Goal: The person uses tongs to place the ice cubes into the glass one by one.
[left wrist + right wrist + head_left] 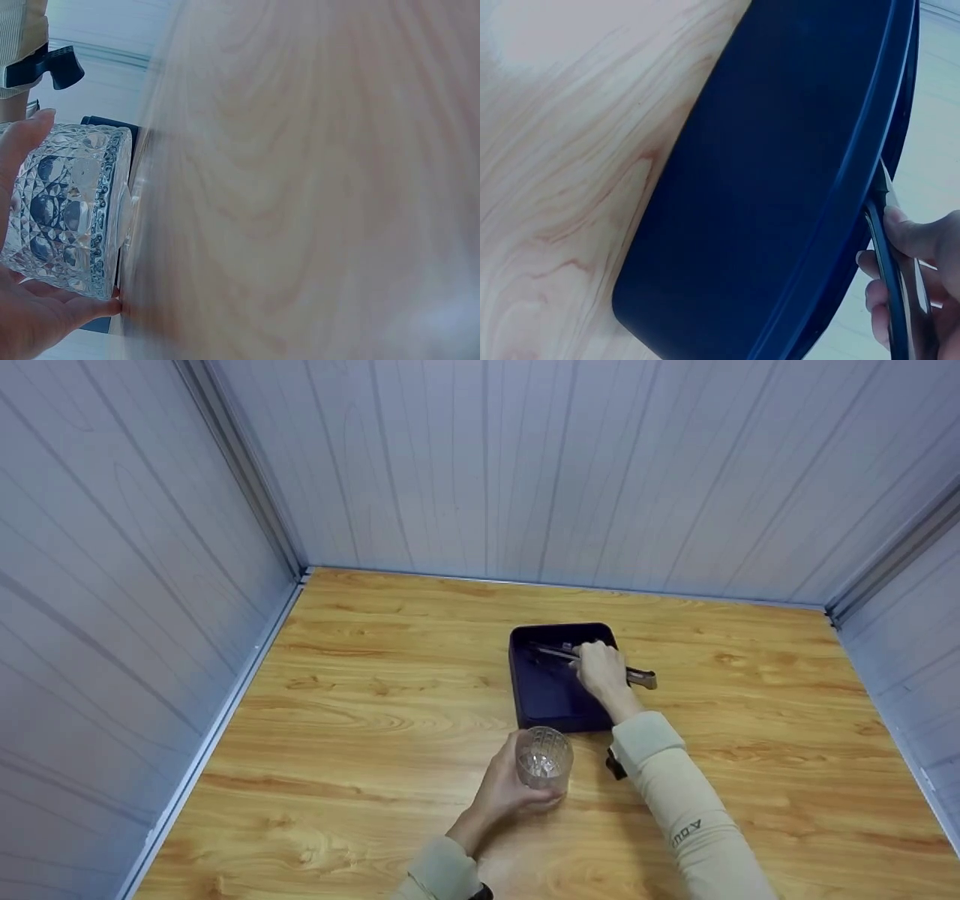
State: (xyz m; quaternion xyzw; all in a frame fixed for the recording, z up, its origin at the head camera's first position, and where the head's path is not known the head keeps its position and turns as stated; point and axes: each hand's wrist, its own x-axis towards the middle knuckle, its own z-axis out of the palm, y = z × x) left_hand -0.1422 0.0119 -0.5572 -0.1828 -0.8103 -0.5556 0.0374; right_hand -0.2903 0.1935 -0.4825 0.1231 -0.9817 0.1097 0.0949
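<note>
My left hand (501, 793) wraps its fingers around a clear cut-glass tumbler (544, 760) standing on the wooden table (375, 720), just in front of a dark tray (551, 701). My right hand (601, 669) reaches over the tray, fingers curled around metal tongs (641, 678) that lie across its far edge, tips pointing left inside the tray.

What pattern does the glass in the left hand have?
The glass is clear with a cut diamond pattern, best seen in the left wrist view.
</note>
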